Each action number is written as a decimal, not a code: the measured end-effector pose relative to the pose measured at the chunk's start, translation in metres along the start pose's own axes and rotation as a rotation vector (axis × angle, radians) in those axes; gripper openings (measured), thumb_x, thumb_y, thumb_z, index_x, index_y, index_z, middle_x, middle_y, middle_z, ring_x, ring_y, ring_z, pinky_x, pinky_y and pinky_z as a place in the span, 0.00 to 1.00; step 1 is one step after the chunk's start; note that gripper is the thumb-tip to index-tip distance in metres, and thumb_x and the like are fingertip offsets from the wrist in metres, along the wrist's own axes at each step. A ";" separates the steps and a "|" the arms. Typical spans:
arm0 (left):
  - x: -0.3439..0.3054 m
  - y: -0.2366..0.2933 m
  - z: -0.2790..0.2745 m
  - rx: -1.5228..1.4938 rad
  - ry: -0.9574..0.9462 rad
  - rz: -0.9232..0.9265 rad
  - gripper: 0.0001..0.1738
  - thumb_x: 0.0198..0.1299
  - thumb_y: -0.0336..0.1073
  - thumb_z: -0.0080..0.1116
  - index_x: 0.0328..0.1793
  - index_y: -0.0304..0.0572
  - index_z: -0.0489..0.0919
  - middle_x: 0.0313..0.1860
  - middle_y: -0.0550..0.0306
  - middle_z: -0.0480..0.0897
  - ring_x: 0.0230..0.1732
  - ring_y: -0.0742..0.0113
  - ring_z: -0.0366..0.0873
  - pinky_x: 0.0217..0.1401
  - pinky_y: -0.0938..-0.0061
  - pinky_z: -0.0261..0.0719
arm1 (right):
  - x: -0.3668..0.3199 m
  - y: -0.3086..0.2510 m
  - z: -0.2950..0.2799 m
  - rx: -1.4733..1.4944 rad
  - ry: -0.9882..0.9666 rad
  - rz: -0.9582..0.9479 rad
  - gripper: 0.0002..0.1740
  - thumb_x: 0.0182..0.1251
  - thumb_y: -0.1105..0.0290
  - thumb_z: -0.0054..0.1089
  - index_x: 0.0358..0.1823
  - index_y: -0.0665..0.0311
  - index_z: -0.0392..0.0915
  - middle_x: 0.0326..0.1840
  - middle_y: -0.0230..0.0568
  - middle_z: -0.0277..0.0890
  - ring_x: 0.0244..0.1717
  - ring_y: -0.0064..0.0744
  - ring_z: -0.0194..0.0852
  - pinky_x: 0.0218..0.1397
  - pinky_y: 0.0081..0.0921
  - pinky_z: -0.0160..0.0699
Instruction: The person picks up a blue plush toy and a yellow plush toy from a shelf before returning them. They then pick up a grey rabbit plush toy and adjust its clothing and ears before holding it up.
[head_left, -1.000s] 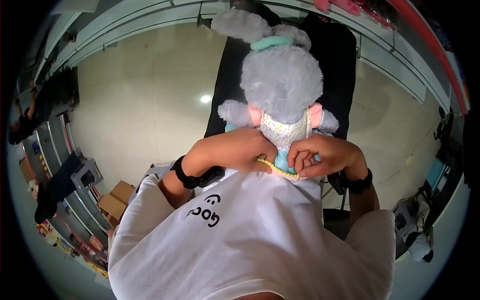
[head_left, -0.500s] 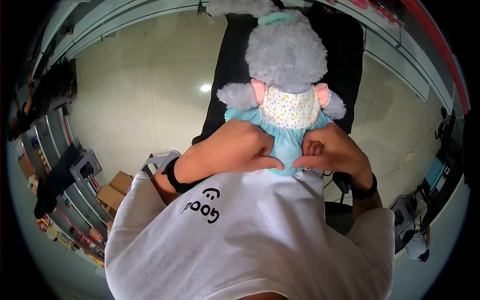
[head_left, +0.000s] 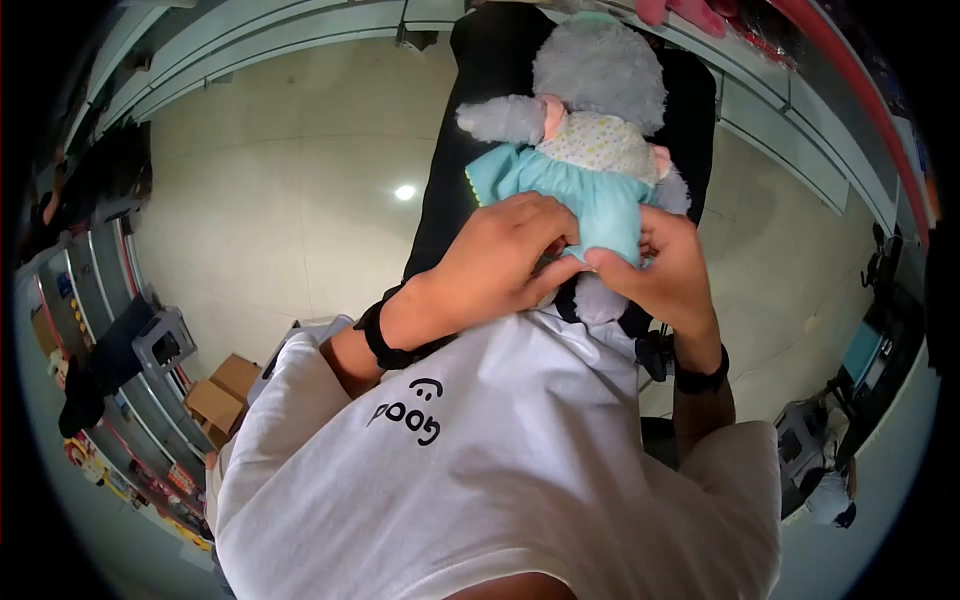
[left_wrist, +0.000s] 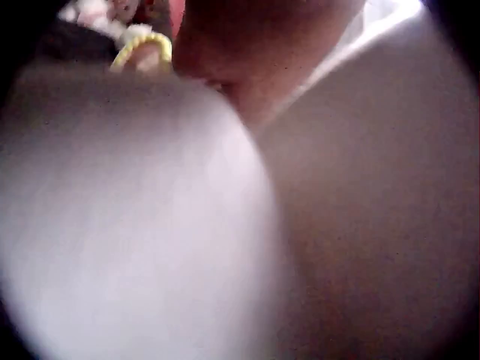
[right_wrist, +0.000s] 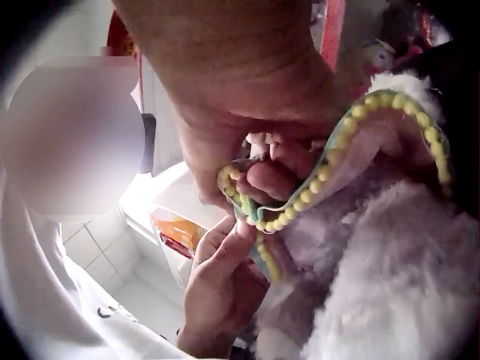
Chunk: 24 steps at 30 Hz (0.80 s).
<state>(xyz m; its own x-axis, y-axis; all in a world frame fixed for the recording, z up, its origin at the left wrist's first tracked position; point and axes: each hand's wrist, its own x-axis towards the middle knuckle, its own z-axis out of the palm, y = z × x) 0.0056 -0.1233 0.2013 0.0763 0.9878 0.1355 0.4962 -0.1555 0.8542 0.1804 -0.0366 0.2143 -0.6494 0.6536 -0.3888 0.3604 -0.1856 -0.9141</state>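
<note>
A grey plush toy lies on the person's dark-clad lap, its head pointing away. It wears a dress with a dotted bodice and a turquoise skirt. At the skirt's lower edge, the left hand and right hand pinch the cloth, thumbs almost meeting. Yellow beaded trim runs along this hem in the right wrist view, with fingers curled inside its fold. One furry leg shows below the hem. White cloth blocks most of the left wrist view.
Beyond the lap stand white shelves. Open cardboard boxes and a grey stool are on the left. Tiled floor lies around the seat. Another person is at the lower right.
The toy has shifted right and tilted, and the skirt flares out at left. Both hands moved up and slightly right, away from the shirt, keeping at the hem. A leg now shows.
</note>
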 end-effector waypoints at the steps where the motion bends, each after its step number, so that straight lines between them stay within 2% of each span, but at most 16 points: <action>1: 0.005 0.004 -0.005 -0.049 0.022 0.009 0.14 0.48 0.34 0.67 0.35 0.39 0.74 0.25 0.54 0.74 0.26 0.55 0.74 0.30 0.66 0.73 | -0.001 -0.006 0.000 0.092 0.071 -0.126 0.14 0.48 0.69 0.72 0.26 0.71 0.76 0.15 0.33 0.71 0.20 0.14 0.67 0.22 0.20 0.66; 2: 0.009 0.008 -0.011 -0.044 0.026 0.010 0.14 0.48 0.34 0.67 0.35 0.39 0.74 0.25 0.54 0.74 0.26 0.55 0.74 0.30 0.66 0.73 | -0.002 -0.014 0.000 0.009 0.143 -0.257 0.12 0.47 0.72 0.71 0.25 0.69 0.75 0.15 0.32 0.71 0.19 0.13 0.66 0.22 0.18 0.65; 4: 0.019 0.017 -0.023 -0.230 0.055 0.007 0.10 0.49 0.28 0.67 0.33 0.37 0.76 0.25 0.56 0.75 0.26 0.62 0.73 0.30 0.73 0.71 | -0.009 -0.027 -0.012 -0.119 0.150 -0.305 0.11 0.48 0.72 0.71 0.25 0.68 0.75 0.15 0.32 0.70 0.19 0.12 0.65 0.22 0.18 0.64; 7: 0.029 0.026 -0.039 -0.314 -0.017 -0.014 0.07 0.50 0.27 0.66 0.32 0.36 0.77 0.25 0.57 0.76 0.25 0.63 0.72 0.28 0.74 0.69 | -0.008 -0.044 -0.023 -0.240 0.174 -0.366 0.12 0.47 0.74 0.71 0.21 0.67 0.73 0.14 0.31 0.68 0.17 0.14 0.63 0.21 0.17 0.60; 11: 0.038 0.050 -0.061 -0.482 -0.102 0.136 0.07 0.51 0.27 0.67 0.30 0.35 0.78 0.25 0.55 0.77 0.22 0.63 0.73 0.25 0.74 0.69 | -0.005 -0.057 -0.030 -0.004 0.131 -0.575 0.14 0.41 0.73 0.74 0.17 0.68 0.72 0.12 0.32 0.68 0.12 0.19 0.63 0.18 0.17 0.59; 12: 0.040 0.061 -0.069 -0.517 -0.121 0.193 0.07 0.51 0.29 0.66 0.34 0.40 0.78 0.25 0.59 0.76 0.21 0.66 0.72 0.24 0.74 0.69 | -0.006 -0.070 -0.027 0.218 0.064 -0.664 0.13 0.41 0.74 0.74 0.17 0.69 0.74 0.12 0.34 0.70 0.12 0.22 0.66 0.19 0.17 0.61; 13: 0.043 0.067 -0.076 -0.591 -0.106 0.320 0.06 0.52 0.27 0.65 0.33 0.37 0.78 0.24 0.57 0.75 0.20 0.66 0.71 0.23 0.75 0.67 | -0.004 -0.083 -0.027 0.441 -0.009 -0.753 0.12 0.41 0.74 0.74 0.18 0.71 0.75 0.13 0.36 0.71 0.12 0.25 0.68 0.19 0.17 0.64; 14: 0.045 0.074 -0.080 -0.728 -0.074 0.359 0.08 0.51 0.30 0.68 0.30 0.36 0.78 0.20 0.57 0.75 0.21 0.66 0.73 0.24 0.75 0.69 | -0.003 -0.096 -0.036 0.434 -0.018 -0.768 0.12 0.41 0.74 0.74 0.18 0.71 0.75 0.13 0.36 0.71 0.12 0.25 0.68 0.19 0.17 0.64; 16: 0.043 0.091 -0.085 -0.859 -0.039 0.408 0.11 0.49 0.32 0.71 0.26 0.34 0.78 0.16 0.57 0.75 0.22 0.65 0.75 0.24 0.74 0.71 | -0.003 -0.115 -0.053 0.547 -0.706 -0.576 0.16 0.52 0.67 0.68 0.28 0.77 0.79 0.20 0.44 0.77 0.19 0.31 0.77 0.27 0.21 0.75; 17: 0.042 0.100 -0.087 -1.001 0.044 0.139 0.11 0.51 0.33 0.69 0.28 0.34 0.78 0.19 0.57 0.76 0.23 0.67 0.75 0.25 0.76 0.70 | -0.009 -0.112 -0.044 0.538 -0.710 -0.585 0.16 0.52 0.67 0.68 0.28 0.77 0.79 0.20 0.44 0.77 0.19 0.31 0.77 0.27 0.21 0.75; 18: 0.041 0.104 -0.089 -1.133 0.127 -0.138 0.11 0.52 0.34 0.68 0.30 0.35 0.77 0.21 0.56 0.77 0.23 0.69 0.75 0.26 0.78 0.70 | -0.019 -0.102 -0.025 0.632 -0.254 -0.391 0.17 0.56 0.65 0.64 0.33 0.78 0.77 0.25 0.46 0.79 0.24 0.32 0.79 0.31 0.21 0.76; 19: 0.040 0.084 -0.085 -1.205 0.034 -0.179 0.05 0.60 0.26 0.58 0.40 0.33 0.77 0.32 0.59 0.80 0.30 0.81 0.75 0.30 0.85 0.71 | -0.023 -0.099 -0.014 0.698 0.200 -0.192 0.19 0.60 0.63 0.61 0.38 0.79 0.76 0.31 0.49 0.80 0.29 0.32 0.80 0.35 0.20 0.77; 20: 0.040 0.074 -0.074 -1.329 0.115 -0.265 0.05 0.61 0.28 0.57 0.41 0.33 0.77 0.33 0.59 0.80 0.31 0.80 0.76 0.31 0.84 0.72 | -0.009 -0.110 -0.018 1.005 -0.207 -0.123 0.17 0.67 0.67 0.52 0.44 0.79 0.74 0.37 0.49 0.79 0.34 0.32 0.79 0.39 0.19 0.76; 22: 0.047 0.052 -0.046 -1.504 0.284 -0.443 0.07 0.64 0.32 0.55 0.42 0.35 0.75 0.33 0.59 0.79 0.32 0.78 0.76 0.33 0.83 0.73 | 0.018 -0.085 -0.010 1.018 -0.008 0.074 0.13 0.69 0.68 0.49 0.39 0.73 0.76 0.28 0.40 0.77 0.24 0.24 0.75 0.28 0.18 0.73; 23: 0.045 0.039 -0.031 -1.562 0.379 -0.552 0.08 0.64 0.34 0.55 0.42 0.35 0.75 0.34 0.59 0.79 0.32 0.78 0.76 0.34 0.83 0.73 | 0.030 -0.055 -0.013 0.932 -0.086 0.041 0.13 0.69 0.66 0.50 0.38 0.71 0.76 0.24 0.34 0.75 0.17 0.17 0.68 0.18 0.13 0.64; 24: 0.035 0.023 -0.016 -1.538 0.346 -0.513 0.08 0.64 0.34 0.55 0.42 0.35 0.75 0.34 0.60 0.79 0.33 0.78 0.75 0.34 0.83 0.73 | 0.030 -0.040 0.000 0.808 0.019 -0.023 0.12 0.69 0.65 0.51 0.38 0.69 0.76 0.21 0.30 0.73 0.13 0.13 0.62 0.13 0.11 0.55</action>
<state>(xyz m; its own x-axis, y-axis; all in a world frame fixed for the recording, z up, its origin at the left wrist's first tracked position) 0.0056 -0.0925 0.2337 -0.1024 0.9190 -0.3807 -0.8721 0.1012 0.4788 0.1467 -0.0102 0.2391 -0.6368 0.6746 -0.3735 -0.2530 -0.6404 -0.7252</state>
